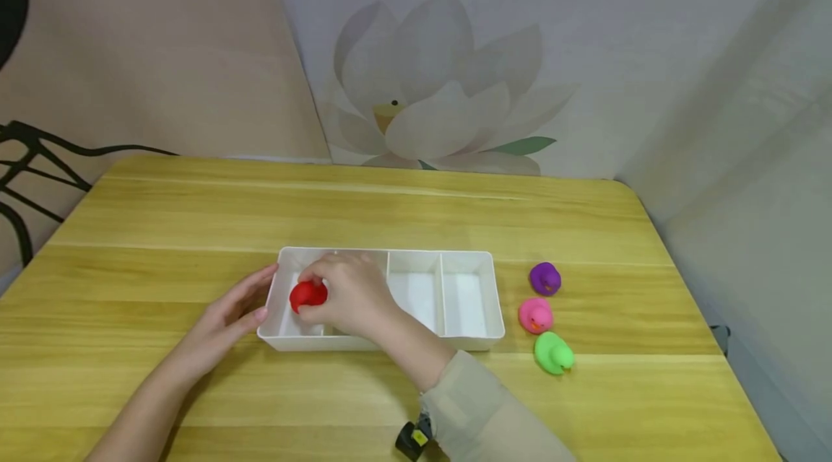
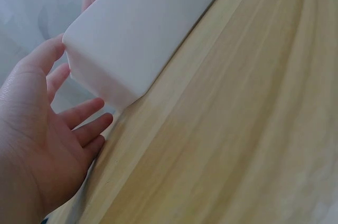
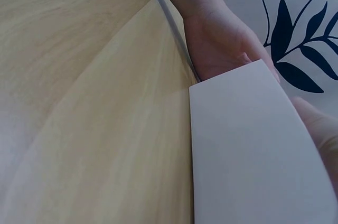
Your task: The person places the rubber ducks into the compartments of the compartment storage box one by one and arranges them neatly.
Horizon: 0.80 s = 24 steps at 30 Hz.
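A long white divided box (image 1: 416, 341) stands on the wooden table. My right hand (image 1: 356, 294) reaches over it and pinches a red rubber duck (image 1: 308, 294) between thumb and fingers at the leftmost compartment; whether the duck touches the bottom I cannot tell. At the box's left end, my left hand (image 1: 224, 319) touches the wall with thumb and fingertips, its fingers loosely extended. The left wrist view shows that hand (image 2: 47, 129) at the corner of the box (image 2: 142, 28). In the right wrist view the box wall (image 3: 248, 150) hides the duck.
Right of the box, a purple duck (image 1: 544, 279), a pink duck (image 1: 536, 315) and a green duck (image 1: 554, 354) lie in a loose column on the table (image 1: 617, 404). Behind the table hangs a curtain with a flower print (image 1: 442, 86). A black metal frame (image 1: 39, 159) stands at the left.
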{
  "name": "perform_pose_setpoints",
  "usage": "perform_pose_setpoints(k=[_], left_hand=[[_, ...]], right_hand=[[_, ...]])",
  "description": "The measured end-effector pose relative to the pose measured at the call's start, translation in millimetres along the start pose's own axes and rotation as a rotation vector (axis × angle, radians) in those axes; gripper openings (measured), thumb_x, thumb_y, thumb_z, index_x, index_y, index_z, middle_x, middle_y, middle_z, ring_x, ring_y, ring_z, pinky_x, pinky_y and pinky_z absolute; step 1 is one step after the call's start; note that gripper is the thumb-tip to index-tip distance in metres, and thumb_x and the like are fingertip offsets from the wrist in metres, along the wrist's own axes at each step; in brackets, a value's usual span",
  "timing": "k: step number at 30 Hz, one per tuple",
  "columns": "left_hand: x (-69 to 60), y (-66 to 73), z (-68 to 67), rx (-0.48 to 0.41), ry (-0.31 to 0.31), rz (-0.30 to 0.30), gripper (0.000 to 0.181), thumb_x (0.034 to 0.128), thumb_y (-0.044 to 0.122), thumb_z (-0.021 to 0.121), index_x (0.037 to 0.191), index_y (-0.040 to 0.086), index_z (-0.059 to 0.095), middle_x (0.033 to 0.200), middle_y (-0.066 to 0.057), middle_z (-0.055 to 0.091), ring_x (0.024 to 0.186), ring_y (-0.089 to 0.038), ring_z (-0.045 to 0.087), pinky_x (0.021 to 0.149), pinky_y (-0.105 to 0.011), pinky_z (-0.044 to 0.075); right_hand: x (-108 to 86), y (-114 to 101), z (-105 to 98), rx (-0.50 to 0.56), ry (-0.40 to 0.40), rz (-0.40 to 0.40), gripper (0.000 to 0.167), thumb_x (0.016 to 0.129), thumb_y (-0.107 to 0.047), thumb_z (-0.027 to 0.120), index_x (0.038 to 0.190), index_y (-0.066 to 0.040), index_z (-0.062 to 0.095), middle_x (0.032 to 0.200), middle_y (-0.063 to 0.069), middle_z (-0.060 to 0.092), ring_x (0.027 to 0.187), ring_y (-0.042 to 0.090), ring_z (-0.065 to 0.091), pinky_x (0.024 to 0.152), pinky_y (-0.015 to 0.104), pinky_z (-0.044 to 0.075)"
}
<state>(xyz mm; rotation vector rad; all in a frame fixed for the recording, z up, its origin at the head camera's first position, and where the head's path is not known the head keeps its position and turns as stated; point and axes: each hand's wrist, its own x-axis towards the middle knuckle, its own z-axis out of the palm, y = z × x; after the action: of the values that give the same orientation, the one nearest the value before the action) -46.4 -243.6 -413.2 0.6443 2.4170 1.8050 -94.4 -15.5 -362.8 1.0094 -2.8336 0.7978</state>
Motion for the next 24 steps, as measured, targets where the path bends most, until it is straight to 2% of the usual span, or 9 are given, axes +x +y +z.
perform_pose_setpoints(k=[7,17,24], left_hand=[[0.0,-1.4,-0.3,0.003,0.000,0.004,0.057,0.0942,-0.010,0.048,0.147,0.002,0.032,0.139,-0.017,0.045,0.123,-0.008,0.045,0.092,-0.015,0.041],[0.3,0.7,-1.1,0.021,-0.003,-0.023,0.057,0.0951,-0.006,0.049,0.148,0.006,0.033,0.139,-0.004,0.046,0.122,-0.005,0.045,0.091,-0.015,0.041],[-0.3,-0.9,-0.3,0.026,0.000,-0.027,0.057,0.0954,-0.006,0.049,0.149,0.007,0.033,0.140,-0.004,0.046,0.122,-0.005,0.045,0.091,-0.015,0.040]], right_hand=[[1.4,-1.0,1.5,0.071,-0.087,0.048,0.026,0.074,-0.034,0.078,0.097,-0.023,0.071,0.085,-0.019,0.056,0.075,-0.002,0.048,0.061,0.013,0.038],[6.5,-1.6,4.1,0.108,-0.152,0.080,0.028,0.074,-0.032,0.079,0.100,-0.024,0.071,0.084,-0.020,0.056,0.075,-0.002,0.048,0.061,0.012,0.038],[7.3,-2.5,6.9,0.117,-0.156,0.118,0.025,0.073,-0.031,0.079,0.095,-0.025,0.070,0.080,-0.021,0.054,0.072,-0.002,0.048,0.059,0.013,0.038]])
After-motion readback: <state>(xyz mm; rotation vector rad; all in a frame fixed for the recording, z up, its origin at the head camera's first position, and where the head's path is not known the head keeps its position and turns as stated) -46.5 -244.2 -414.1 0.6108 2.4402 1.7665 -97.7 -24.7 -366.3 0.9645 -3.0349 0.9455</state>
